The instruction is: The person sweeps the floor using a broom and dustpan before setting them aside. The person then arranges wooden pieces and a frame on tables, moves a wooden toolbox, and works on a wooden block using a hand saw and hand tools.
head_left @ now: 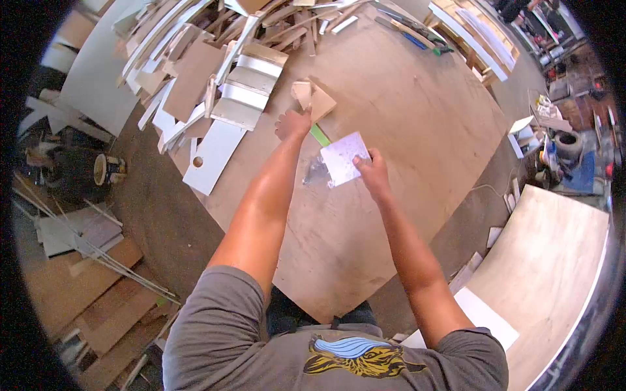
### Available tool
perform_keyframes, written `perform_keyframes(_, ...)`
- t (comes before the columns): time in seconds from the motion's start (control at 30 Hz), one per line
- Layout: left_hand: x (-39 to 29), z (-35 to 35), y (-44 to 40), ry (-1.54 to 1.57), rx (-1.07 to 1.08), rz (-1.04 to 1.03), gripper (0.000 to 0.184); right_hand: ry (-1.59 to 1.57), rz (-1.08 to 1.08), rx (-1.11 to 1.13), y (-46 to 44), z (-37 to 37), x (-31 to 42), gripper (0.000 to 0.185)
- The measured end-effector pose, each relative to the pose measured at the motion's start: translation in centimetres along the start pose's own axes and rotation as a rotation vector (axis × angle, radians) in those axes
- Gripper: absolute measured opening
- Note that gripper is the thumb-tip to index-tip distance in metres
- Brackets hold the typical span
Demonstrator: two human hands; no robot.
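Observation:
My left hand (293, 124) reaches over the brown tabletop (404, 215), with its fingers at the lower end of a small wooden block (302, 93); whether it grips the block is hard to make out. Under and beside the block lies a square piece of brown board (323, 101). In my right hand (372, 169) is a white sheet (345, 158), pinched at its right edge by thumb and fingers. Clear plastic (316, 171) shows at the left of the sheet. A green strip (320, 135) lies between the two hands.
Wood and white board offcuts (195, 78) are heaped at the table's back left. A white board with a hole (215, 156) overhangs the left edge. Tools (414, 36) lie at the back right. A large curved panel (541, 254) stands on the right.

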State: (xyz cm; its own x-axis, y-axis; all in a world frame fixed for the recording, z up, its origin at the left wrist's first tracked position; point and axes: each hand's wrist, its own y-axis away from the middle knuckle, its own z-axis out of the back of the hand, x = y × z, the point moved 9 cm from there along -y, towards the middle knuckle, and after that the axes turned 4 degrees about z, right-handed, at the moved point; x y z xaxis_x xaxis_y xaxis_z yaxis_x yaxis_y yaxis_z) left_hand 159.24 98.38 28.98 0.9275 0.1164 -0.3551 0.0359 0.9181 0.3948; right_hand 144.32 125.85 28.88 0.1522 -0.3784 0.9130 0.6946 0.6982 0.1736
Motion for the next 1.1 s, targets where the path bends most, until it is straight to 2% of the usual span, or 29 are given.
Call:
perform_keyframes(0.13, -0.8, -0.5, -0.5, -0.093, 0.084, -0.031, 0.085, -0.335, -0.2, -0.06, -0.2, -1.0, 0.2, 0.035)
perform_keyframes(0.2, -1.0, -2.1, -1.5, -0.017, 0.161, -0.125, 0.086, -0.376, -0.282, -0.1, -0.5, -1.9, 0.7, 0.037)
perform_keyframes(0.33, -1.9, -5.5, -1.3, 0.019, 0.339, -0.366, 0.089, -0.48, -0.288, -0.24, -1.5, -4.1, 0.0, 0.035)
perform_keyframes(0.4, 0.0, -6.5, -0.7, 0.321, 0.283, -0.281, 0.083, -0.509, -0.288, -0.282, -1.0, -4.3, 0.0, 0.034)
perform_keyframes(0.43, 0.1, -2.5, 2.4, 0.32, 0.314, -0.272, 0.069, -0.545, -0.312, -0.265, -0.5, -4.9, 0.2, 0.033)
perform_keyframes(0.47, 1.7, -6.9, -0.1, 0.47, 0.445, -0.257, 0.055, -0.58, -0.333, -0.24, 0.2, -5.6, 0.7, 0.032)
perform_keyframes(0.53, 4.2, -0.3, 3.4, 0.552, 0.356, -0.297, 0.054, -0.606, -0.313, -0.192, 1.1, -7.7, 2.6, 0.031)
perform_keyframes(0.6, 7.1, 3.8, 4.8, 0.586, 0.407, -0.371, 0.051, -0.592, -0.245, -0.167, 2.5, -10.3, 4.9, 0.032)
perform_keyframes(0.7, 12.4, 11.8, 6.5, 0.651, 0.54, -0.334, 0.045, -0.641, -0.257, -0.014, 4.9, -16.4, 10.1, 0.033)
perform_keyframes(0.8, 18.0, 17.0, 2.3, 0.768, 0.408, -0.422, 0.04, -0.699, -0.269, 0.073, 6.1, -23.8, 16.9, 0.037)
perform_keyframes(0.83, 19.4, 19.7, 0.7, 0.73, 0.449, -0.367, 0.04, -0.645, -0.282, 0.053, 6.3, -25.7, 19.8, 0.039)
perform_keyframes(0.87, 21.4, 19.4, -2.7, 0.779, 0.385, -0.404, 0.042, -0.59, -0.298, 0.033, 6.0, -27.5, 22.1, 0.041)
perform_keyframes(0.9, 21.2, 23.5, -3.1, 0.74, 0.411, -0.445, 0.044, -0.576, -0.225, 0.03, 4.8, -29.3, 24.1, 0.043)
perform_keyframes(0.93, 21.2, 23.4, -6.3, 0.783, 0.477, -0.553, 0.041, -0.563, -0.156, 0.028, 3.5, -30.9, 25.9, 0.046)
perform_keyframes(1.0, 19.1, 29.9, -6.9, 0.919, 0.516, -0.401, 0.038, -0.608, -0.169, -0.016, 1.0, -33.4, 30.3, 0.048)
perform_keyframes(1.03, 16.5, 33.8, -5.6, 1.041, 0.653, -0.43, 0.039, -0.607, -0.083, -0.061, -1.8, -34.9, 30.8, 0.048)
perform_keyframes(1.07, 15.0, 35.1, -7.5, 1.004, 0.623, -0.485, 0.039, -0.604, 0.001, -0.108, -4.7, -36.2, 31.2, 0.049)
perform_keyframes(1.1, 14.1, 35.8, -10.8, 0.921, 0.564, -0.475, 0.039, -0.588, -0.018, -0.113, -6.6, -36.8, 32.6, 0.049)
